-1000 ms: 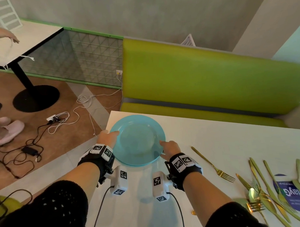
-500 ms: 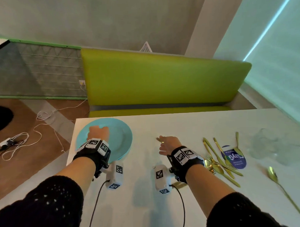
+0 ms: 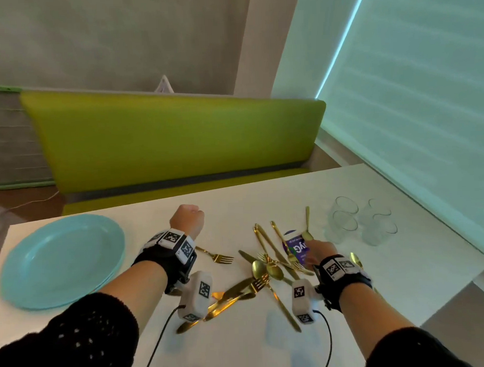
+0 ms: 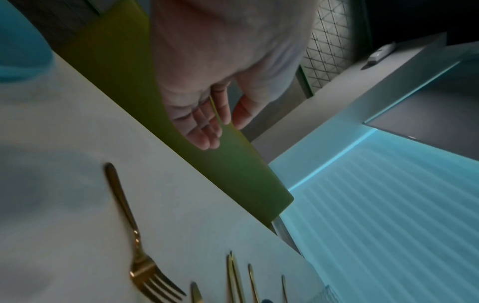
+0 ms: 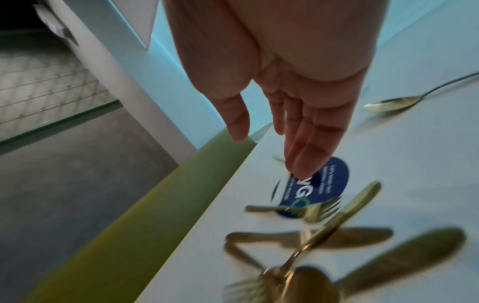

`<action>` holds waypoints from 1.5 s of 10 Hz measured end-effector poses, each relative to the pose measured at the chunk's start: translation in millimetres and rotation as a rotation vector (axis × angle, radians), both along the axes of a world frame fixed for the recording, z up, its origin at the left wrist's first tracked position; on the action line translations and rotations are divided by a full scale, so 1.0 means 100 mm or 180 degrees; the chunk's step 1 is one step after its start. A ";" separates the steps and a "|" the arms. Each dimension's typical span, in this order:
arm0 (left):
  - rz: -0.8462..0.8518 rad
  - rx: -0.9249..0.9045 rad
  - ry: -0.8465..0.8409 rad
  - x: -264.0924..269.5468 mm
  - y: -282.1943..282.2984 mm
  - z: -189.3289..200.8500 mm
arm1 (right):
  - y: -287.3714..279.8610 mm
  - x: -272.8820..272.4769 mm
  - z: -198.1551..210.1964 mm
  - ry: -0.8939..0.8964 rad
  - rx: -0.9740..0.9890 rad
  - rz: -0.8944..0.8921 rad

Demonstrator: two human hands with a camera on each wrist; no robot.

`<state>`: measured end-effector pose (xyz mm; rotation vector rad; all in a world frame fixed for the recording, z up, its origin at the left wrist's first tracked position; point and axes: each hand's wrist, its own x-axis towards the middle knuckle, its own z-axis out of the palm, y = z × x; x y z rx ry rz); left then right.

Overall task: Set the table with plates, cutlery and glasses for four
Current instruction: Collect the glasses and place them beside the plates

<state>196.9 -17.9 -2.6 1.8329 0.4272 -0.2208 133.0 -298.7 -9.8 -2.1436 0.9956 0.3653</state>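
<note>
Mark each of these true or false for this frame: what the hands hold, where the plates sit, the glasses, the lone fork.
1. The right hand grips a fork. False: its fingers are straight above the blue round sticker and hold nothing.
2. The blue plates sit on the table, left of both hands. True.
3. The left hand holds nothing. True.
4. The clear glasses are already placed beside the plates. False: they stand grouped at the right.
5. One gold fork lies apart from the cutlery pile. True.
</note>
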 end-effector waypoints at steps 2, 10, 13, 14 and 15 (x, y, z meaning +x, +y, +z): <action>-0.0037 -0.0002 0.0012 0.12 -0.79 0.09 | -0.94 0.16 -0.27 -0.0642 0.0603 -0.1416; -0.0233 0.0242 0.0101 0.52 -1.91 -0.22 | -1.67 0.70 -0.88 -0.1373 0.0124 -0.1228; -0.1707 0.0441 0.0284 0.44 -2.22 -0.23 | -1.31 0.75 -0.62 -0.1344 0.0328 0.0021; -0.2104 0.0210 0.0242 0.42 -2.36 -0.27 | -1.13 0.80 -0.42 -0.1359 0.0638 0.0718; -0.2179 -0.0103 0.0059 0.46 -2.43 -0.38 | -1.04 0.84 -0.28 -0.1354 0.0982 0.0969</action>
